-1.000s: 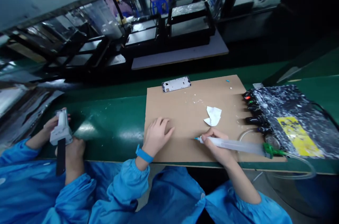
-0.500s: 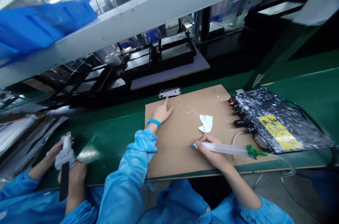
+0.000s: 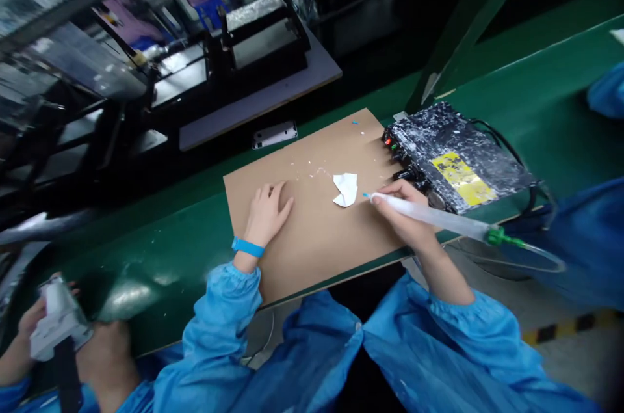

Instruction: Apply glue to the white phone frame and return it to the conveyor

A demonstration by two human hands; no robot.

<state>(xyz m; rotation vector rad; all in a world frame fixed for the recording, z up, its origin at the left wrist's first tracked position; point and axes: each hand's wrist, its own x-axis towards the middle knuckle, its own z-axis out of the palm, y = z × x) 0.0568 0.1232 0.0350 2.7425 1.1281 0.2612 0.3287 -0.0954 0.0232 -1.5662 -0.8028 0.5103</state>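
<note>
My right hand [image 3: 405, 213] is closed round a translucent dispensing syringe [image 3: 446, 220] with a green cap and a clear tube. The syringe's blue tip points left, just beside a crumpled white paper scrap [image 3: 346, 190]. On the left part of the brown cardboard sheet [image 3: 312, 250], my left hand [image 3: 266, 218] rests palm down, thumb apart, holding nothing. A blue band circles that wrist. Beyond the sheet's far edge lies a pale phone-like casing [image 3: 275, 134], apart from both hands.
A speckled black control box [image 3: 461, 153] with a yellow label stands right of the cardboard. At lower left a co-worker's hands hold a white device [image 3: 57, 322]. Black framed trays [image 3: 266, 36] sit on a board at the back. Another blue sleeve [image 3: 607, 91] shows at far right.
My left hand has drawn back from the casing towards me, its pointing finger no longer stretched out. My right hand has lifted the syringe closer to the paper scrap. The view has tilted down.
</note>
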